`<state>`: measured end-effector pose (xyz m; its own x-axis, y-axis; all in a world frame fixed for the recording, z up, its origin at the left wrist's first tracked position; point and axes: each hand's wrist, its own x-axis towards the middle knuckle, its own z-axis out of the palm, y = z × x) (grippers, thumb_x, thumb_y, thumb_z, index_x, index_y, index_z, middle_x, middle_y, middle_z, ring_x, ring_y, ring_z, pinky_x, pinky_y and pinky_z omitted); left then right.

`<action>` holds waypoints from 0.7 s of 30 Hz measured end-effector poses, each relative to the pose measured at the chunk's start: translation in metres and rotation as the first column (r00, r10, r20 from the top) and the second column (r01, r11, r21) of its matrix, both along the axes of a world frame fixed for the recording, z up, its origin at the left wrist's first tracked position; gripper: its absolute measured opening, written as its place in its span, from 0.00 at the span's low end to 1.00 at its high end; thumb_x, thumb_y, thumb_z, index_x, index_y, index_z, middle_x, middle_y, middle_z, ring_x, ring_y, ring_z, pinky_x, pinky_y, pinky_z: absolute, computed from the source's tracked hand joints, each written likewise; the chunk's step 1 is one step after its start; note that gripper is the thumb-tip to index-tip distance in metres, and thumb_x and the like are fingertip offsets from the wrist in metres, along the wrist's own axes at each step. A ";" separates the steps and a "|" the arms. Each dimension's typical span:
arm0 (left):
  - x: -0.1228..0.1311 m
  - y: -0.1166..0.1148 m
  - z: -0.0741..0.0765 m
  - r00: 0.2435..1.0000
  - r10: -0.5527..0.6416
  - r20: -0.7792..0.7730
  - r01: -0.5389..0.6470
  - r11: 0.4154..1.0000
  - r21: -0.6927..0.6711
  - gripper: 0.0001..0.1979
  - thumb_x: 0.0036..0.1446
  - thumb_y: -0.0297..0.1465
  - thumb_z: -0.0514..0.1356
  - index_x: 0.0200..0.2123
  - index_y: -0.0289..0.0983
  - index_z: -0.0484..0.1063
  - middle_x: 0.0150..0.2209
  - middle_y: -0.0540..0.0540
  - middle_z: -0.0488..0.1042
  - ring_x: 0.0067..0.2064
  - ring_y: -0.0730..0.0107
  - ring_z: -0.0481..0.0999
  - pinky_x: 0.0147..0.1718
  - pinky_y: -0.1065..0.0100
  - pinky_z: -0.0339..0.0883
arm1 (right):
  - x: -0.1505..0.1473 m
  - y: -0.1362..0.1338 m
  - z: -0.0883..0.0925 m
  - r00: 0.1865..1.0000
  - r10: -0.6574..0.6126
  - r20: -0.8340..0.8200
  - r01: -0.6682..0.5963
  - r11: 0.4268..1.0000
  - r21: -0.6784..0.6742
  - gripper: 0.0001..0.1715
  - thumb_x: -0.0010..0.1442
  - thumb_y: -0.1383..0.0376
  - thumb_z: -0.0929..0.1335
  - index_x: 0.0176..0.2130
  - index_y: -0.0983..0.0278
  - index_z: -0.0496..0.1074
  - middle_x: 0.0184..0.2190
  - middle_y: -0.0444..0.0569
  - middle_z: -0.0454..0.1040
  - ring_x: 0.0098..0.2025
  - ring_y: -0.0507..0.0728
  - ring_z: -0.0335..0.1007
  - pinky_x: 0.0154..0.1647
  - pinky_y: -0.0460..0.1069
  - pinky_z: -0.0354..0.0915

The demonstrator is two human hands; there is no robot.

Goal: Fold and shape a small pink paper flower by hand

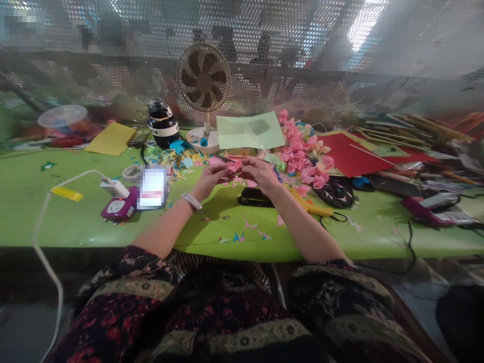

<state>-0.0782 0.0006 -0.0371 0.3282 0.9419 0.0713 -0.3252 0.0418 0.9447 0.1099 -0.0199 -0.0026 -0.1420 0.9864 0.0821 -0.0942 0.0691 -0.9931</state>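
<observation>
A small pink paper flower (234, 166) is held between my two hands above the green table. My left hand (212, 179) pinches its left side, and my right hand (260, 174) grips its right side with the fingertips. Pink paper scraps lie just below the hands. Near my right forearm are a black stapler-like tool (257, 197) and a yellow-handled glue gun (315, 209). A heap of pink paper flowers (298, 148) sits beyond my right hand. Behind the hands lies a pale green paper sheet (249, 132).
At the back stand a fan (204, 80) and a dark bottle (163, 126). A lit phone (152, 189) leans by a purple power socket (119, 205) with a white cable, left of my wrist. Red paper (351, 154) and piled sticks (408, 133) occupy the right side.
</observation>
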 end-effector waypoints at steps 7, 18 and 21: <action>-0.003 0.003 0.004 0.999 0.041 -0.029 -0.040 0.998 0.041 0.10 0.50 0.28 0.71 0.38 0.35 0.82 0.35 0.47 0.83 0.34 0.70 0.81 0.49 0.59 0.76 | 0.004 0.006 -0.002 0.997 0.001 0.077 -0.005 0.999 0.045 0.09 0.49 0.70 0.74 0.35 0.63 0.78 0.29 0.43 0.80 0.30 0.49 0.75 0.36 0.46 0.73; -0.005 0.000 0.006 0.994 0.044 -0.096 -0.035 0.995 0.098 0.07 0.51 0.27 0.71 0.36 0.35 0.82 0.35 0.45 0.83 0.36 0.69 0.81 0.48 0.58 0.76 | 0.001 0.005 -0.004 0.988 0.100 0.121 -0.099 0.995 -0.011 0.10 0.50 0.72 0.77 0.34 0.63 0.77 0.29 0.44 0.81 0.29 0.51 0.76 0.37 0.49 0.75; -0.006 0.002 0.005 0.994 0.045 -0.102 -0.032 0.991 0.129 0.09 0.50 0.29 0.72 0.36 0.35 0.82 0.36 0.45 0.83 0.36 0.70 0.81 0.47 0.60 0.76 | 0.002 0.005 -0.004 0.983 0.118 0.142 -0.119 0.993 -0.007 0.07 0.53 0.71 0.76 0.35 0.64 0.79 0.29 0.46 0.82 0.28 0.51 0.77 0.36 0.49 0.75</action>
<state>-0.0843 0.0027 -0.0324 0.3039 0.9395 0.1581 -0.2234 -0.0911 0.9705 0.1119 -0.0151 -0.0065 -0.2683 0.9618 0.0547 0.0396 0.0678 -0.9969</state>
